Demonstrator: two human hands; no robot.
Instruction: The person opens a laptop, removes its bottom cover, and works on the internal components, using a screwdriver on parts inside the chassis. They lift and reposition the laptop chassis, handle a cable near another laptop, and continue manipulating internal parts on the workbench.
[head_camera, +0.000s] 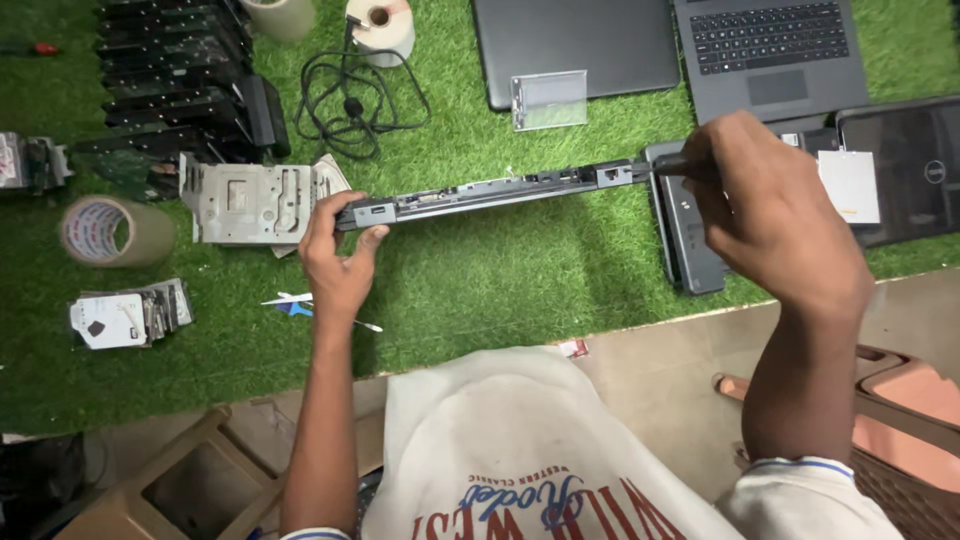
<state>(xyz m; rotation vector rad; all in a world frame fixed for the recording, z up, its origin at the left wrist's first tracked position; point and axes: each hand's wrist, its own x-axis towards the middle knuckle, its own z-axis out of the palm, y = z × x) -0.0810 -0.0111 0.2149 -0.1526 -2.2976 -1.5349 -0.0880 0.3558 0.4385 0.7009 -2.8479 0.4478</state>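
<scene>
Laptop base: a thin grey laptop chassis (490, 190) is held up on its edge over the middle of the green turf mat (480, 290), port side facing the camera, running left to right.

Left hand: the left hand (338, 262) is clamped on the chassis's left end, thumb under, fingers curled over the top edge.

Right hand: the right hand (770, 215) is closed around a dark tool handle (672, 166), a screwdriver I think, hard to say since the hand hides most of it. Its tip sits right at the chassis's right end.

Under the right hand: a dark laptop part (685, 240) lies flat on the mat, near the mat's front edge.

Back edge of mat: a closed dark laptop (575, 40) with a small clear plastic case (548, 100) on it, and just beside it an open keyboard deck (770, 55). A black-screened device (915, 160) with a white card (850, 185) sits at the right edge.

Left side of mat: a metal bracket plate (255, 203) just beside the left hand, a stack of black parts (180, 70) at the back left corner, a tangled black cable (350, 105), a roll of brown tape (105, 232), and a hard drive (120, 318) toward the front left.

Near front edge: small white and blue scraps (290, 300) just below the left wrist.
</scene>
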